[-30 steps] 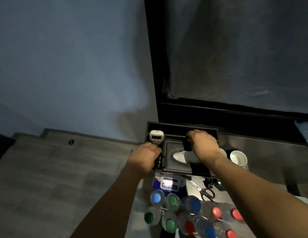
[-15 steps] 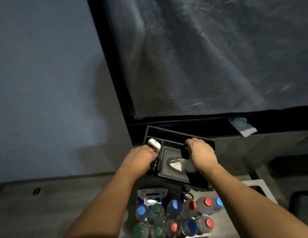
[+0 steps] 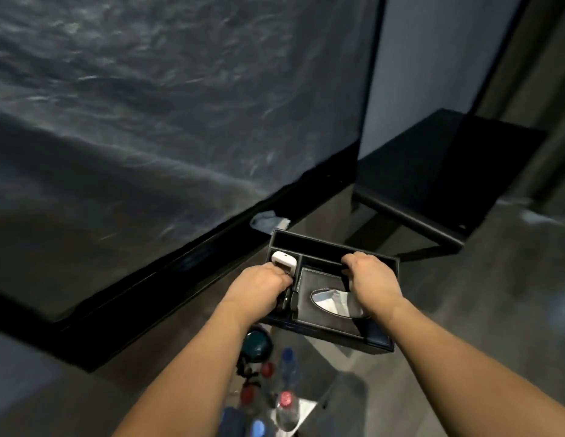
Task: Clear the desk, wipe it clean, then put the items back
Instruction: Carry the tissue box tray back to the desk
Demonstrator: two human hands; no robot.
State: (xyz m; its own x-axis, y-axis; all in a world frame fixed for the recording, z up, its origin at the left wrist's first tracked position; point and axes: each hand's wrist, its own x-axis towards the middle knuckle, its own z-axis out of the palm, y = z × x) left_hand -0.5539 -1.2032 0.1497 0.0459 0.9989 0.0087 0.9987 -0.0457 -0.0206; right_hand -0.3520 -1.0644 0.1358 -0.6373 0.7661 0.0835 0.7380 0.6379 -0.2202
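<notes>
One black leather desk organizer (image 3: 333, 247) hangs in the air between two bare hands, over dark floor and away from any desk surface. The left hand (image 3: 257, 288) curls around the organizer's left edge, fingers tucked down into the narrow left compartment. The right hand (image 3: 371, 279) curls over an inner divider near the back right, fingers hooked into the compartment behind it, wrist crossing the tissue section.

Inside the organizer: one white remote control (image 3: 283, 261) standing tilted in the left compartment, touching the left hand's knuckles; one tissue (image 3: 330, 302) poking from the oval slot in the lid, just beside the right wrist; and some dark slim items under the left hand, too dim to name. The long back compartment looks bare.

One white cloth (image 3: 268, 222) lies by the black baseboard just beyond the organizer's far left corner. Below the forearms stands a blurred cluster of water bottles (image 3: 287, 402): about three red caps and two blue caps show, the exact count unclear. One round dark-green object (image 3: 257, 343) sits beside them. One black bench (image 3: 432, 181) stands to the right, well apart.
</notes>
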